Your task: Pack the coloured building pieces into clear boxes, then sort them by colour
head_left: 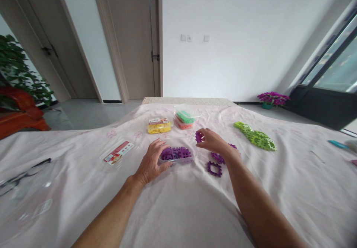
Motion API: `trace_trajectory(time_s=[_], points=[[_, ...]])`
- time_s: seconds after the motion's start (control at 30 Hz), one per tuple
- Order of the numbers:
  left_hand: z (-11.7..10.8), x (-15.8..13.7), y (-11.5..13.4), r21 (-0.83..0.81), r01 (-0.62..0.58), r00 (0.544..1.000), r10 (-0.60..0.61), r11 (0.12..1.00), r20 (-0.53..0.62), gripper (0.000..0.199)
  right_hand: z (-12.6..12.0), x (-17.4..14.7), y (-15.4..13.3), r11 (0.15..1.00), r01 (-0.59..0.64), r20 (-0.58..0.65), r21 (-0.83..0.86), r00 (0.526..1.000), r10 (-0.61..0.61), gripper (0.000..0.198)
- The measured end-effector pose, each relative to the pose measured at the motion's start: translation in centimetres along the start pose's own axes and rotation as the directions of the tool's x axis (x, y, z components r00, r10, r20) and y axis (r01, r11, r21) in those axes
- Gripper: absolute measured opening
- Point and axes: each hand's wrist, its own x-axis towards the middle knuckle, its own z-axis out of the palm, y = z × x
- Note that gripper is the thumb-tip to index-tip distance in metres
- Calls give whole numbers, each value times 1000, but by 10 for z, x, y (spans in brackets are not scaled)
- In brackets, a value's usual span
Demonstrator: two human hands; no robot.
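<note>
My left hand (152, 161) grips the left side of a clear plastic box (181, 160), thumb at the front and fingers over the far edge. Inside the box lie several purple interlocking toy pieces (176, 153). Just right of the box, my right hand (211, 141) pinches a purple notched piece (199, 137) above the cloth. Under and beside the right forearm are more purple pieces (218, 157), partly hidden by it. One square purple frame piece (214, 168) lies flat in front of them.
Behind the box stand a labelled box of yellow pieces (159, 126) and a container with green and orange pieces (185, 118). A clear labelled lid (119, 153) lies left. Lime-green pieces (255, 136) lie right. Glasses (25, 173) and clear plastic packaging (33, 203) are far left.
</note>
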Motion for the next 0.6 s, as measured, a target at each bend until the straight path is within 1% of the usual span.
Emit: trace_trajectory(time_s=[0.03, 0.1, 0.23, 0.3, 0.5, 0.6], points=[[0, 0, 0, -4, 2, 1000, -2, 1000, -2, 56, -1, 0, -2, 999, 18, -47, 28, 999, -17, 44], [-1, 0, 1, -13, 13, 1000, -13, 1000, -1, 62, -2, 0, -10, 994, 71, -89, 86, 994, -63, 50], [-1, -1, 2, -31, 27, 1000, -27, 999, 9, 68, 2, -4, -32, 968, 204, -104, 148, 976, -190, 60], [-2, -1, 3, -34, 29, 999, -29, 999, 14, 69, 7, -7, -43, 957, 244, -101, 156, 968, -231, 60], [-1, -1, 3, -46, 31, 999, -30, 998, 11, 71, 23, -10, -67, 950, 276, -47, 146, 961, -273, 47], [-1, 0, 3, -64, 28, 1000, -28, 998, 3, 72, 32, -7, -72, 953, 269, -41, 137, 963, -266, 48]])
